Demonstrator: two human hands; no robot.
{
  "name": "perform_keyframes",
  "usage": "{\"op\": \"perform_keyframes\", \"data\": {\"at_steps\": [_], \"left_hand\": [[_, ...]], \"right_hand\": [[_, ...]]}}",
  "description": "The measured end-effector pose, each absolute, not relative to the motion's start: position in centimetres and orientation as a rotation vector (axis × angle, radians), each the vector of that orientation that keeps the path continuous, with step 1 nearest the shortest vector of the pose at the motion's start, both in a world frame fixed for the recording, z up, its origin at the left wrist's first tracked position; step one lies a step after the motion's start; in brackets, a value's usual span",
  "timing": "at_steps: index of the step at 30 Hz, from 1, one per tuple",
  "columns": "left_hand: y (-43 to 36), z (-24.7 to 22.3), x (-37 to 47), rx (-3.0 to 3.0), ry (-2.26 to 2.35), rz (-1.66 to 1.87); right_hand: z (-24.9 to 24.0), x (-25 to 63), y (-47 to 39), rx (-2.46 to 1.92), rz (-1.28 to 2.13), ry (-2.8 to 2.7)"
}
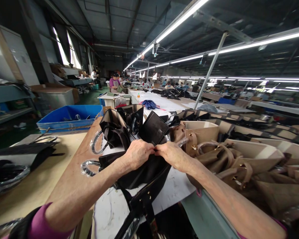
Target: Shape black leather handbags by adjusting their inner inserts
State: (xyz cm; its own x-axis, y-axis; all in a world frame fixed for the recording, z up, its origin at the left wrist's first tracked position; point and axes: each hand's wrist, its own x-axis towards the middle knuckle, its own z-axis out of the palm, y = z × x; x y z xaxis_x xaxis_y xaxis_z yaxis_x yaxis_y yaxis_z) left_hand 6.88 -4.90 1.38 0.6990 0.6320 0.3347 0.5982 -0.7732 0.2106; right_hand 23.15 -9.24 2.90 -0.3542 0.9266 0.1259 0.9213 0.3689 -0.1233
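My left hand (139, 153) and my right hand (169, 154) meet over a black handbag (137, 176) on the white-topped table. The fingers of each are closed in a pinch on a dark part of the bag, fingertips nearly touching. Exactly which part they grip is hidden by the fingers. A flat black panel (153, 127) stands up just beyond my hands. Handles wrapped in clear plastic (89, 167) stick out to the left. Closer to me, a black strap with metal fittings (146, 199) hangs from the bag.
Tan and brown handbags (249, 152) are piled along the right. At the left are a blue bin (69, 116) and more black bags (20, 156) on a wooden board. A blue cloth bundle (149, 104) lies farther down the table. A person in purple (114, 83) works behind it.
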Motion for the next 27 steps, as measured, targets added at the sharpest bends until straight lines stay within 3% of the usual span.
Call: {"op": "perform_keyframes", "data": {"at_steps": [5, 20, 27], "left_hand": [[-5.0, 2.3, 5.6, 2.695, 0.929, 0.533], [-5.8, 1.2, -5.5, 2.271, 1.275, 0.612], [-6.7, -0.1, -7.9, 2.125, 1.265, 0.721]], "right_hand": [[2.9, 23.6, -9.8, -1.619, 0.196, -2.385], [2.5, 23.4, -9.9, -1.611, 0.336, -2.254], [2.1, 22.9, -10.4, -1.653, 0.186, -2.29]]}}
